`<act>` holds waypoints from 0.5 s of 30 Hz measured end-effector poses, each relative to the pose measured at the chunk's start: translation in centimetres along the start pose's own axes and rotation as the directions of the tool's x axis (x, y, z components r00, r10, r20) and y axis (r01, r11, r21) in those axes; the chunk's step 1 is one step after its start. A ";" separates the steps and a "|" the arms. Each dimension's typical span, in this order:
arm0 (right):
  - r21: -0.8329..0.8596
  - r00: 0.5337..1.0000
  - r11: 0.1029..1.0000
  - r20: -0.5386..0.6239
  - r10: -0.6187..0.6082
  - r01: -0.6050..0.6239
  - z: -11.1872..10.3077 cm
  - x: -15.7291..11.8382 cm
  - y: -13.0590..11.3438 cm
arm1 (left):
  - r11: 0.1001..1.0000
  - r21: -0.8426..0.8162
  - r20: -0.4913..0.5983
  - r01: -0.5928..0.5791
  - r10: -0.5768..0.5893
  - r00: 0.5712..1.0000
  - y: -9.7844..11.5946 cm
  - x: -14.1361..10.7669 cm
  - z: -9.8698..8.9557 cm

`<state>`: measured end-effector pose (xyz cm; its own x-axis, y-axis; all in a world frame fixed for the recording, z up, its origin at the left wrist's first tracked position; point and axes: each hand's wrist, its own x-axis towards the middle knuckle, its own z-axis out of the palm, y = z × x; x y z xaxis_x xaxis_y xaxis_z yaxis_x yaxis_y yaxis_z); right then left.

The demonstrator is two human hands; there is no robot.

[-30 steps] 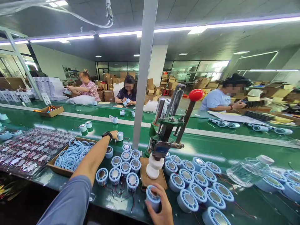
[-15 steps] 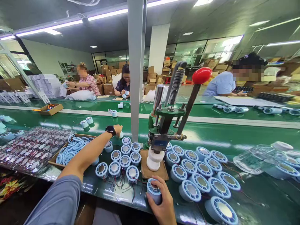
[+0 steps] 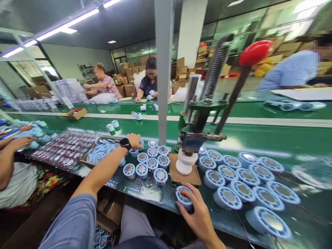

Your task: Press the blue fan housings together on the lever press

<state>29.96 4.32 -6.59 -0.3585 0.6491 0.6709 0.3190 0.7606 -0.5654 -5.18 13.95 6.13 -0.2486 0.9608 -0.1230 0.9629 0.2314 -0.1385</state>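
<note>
A co-worker's hand (image 3: 22, 142) rests among pale-blue parts (image 3: 40, 130) at far left, beside a spread of flat boards (image 3: 64, 148) laid out in rows, apparently for easy counting. Next to them, a cardboard box (image 3: 85, 159) corrals loose blue rings (image 3: 100, 155), seemingly to stop them scattering. The left arm, a black watch (image 3: 125, 144) at its wrist, stretches forward across the box's right side, the left hand (image 3: 134, 140) knuckles up with fingers at a small blue cylinder (image 3: 141, 143); whether they grip it cannot be told. Just right stand blue round housings (image 3: 152, 163), metal discs up and thin wires toward the near edge, likely to keep the leads from being trapped. A lever press (image 3: 193, 141) with a red knob (image 3: 256, 53) rises behind a cardboard pad (image 3: 194, 177), perhaps there to cushion the desk (image 3: 311, 219). Near the desk's front edge, before the pad, the right hand (image 3: 199, 214), angled in from below right, is clasped around a single blue housing (image 3: 184, 197), thumb and fingers spread across it, probably to steady it upright. More housings (image 3: 242, 189) crowd the right in loose rows.
</note>
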 end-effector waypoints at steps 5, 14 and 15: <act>-0.036 0.998 0.998 0.036 -0.048 0.049 -1.8 -0.8 2.1 | 0.986 -0.063 -0.226 0.152 -0.163 0.960 -2.0 -4.8 0.7; -0.043 0.998 0.999 0.063 0.021 -0.018 -2.2 -0.6 1.8 | 0.893 -0.139 -0.217 0.429 -0.450 0.866 -14.2 -12.0 2.4; -0.026 0.998 0.999 0.050 0.033 -0.032 -1.9 -0.5 1.6 | 0.890 -0.153 -0.240 0.430 -0.455 0.857 -14.7 -12.3 2.5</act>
<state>32.32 5.20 -6.97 -0.3913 0.6739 0.6267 0.3530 0.7389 -0.5740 -16.50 -1.63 7.19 -0.6264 0.7552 0.1934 0.7661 0.6422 -0.0262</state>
